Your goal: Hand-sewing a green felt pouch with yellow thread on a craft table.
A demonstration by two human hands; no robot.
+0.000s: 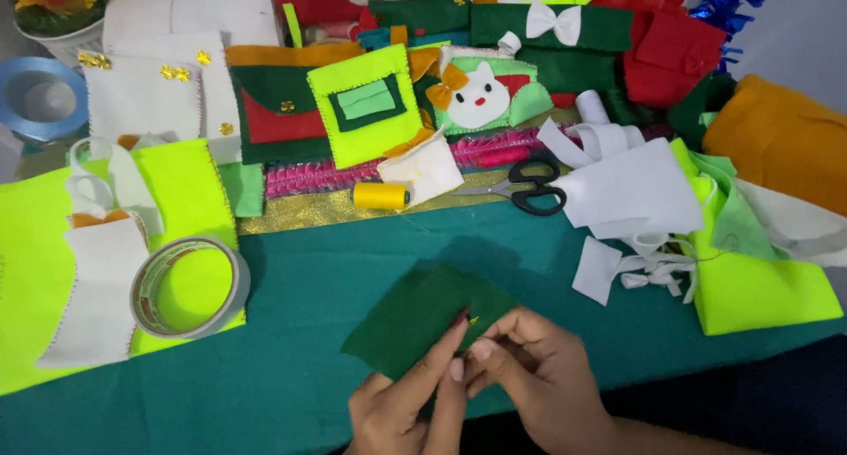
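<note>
A dark green felt piece lies on the teal cloth near the front edge. My left hand pinches its near edge with the index finger stretched up along it. My right hand holds the same edge from the right, fingertips together beside a tiny gold ornament on the felt. A needle or thread between the fingers is too small to make out.
A tape roll lies on neon yellow felt at left. Black-handled scissors and a yellow thread spool sit behind. White scraps, neon felt and orange fabric crowd the right; finished felt pouches line the back.
</note>
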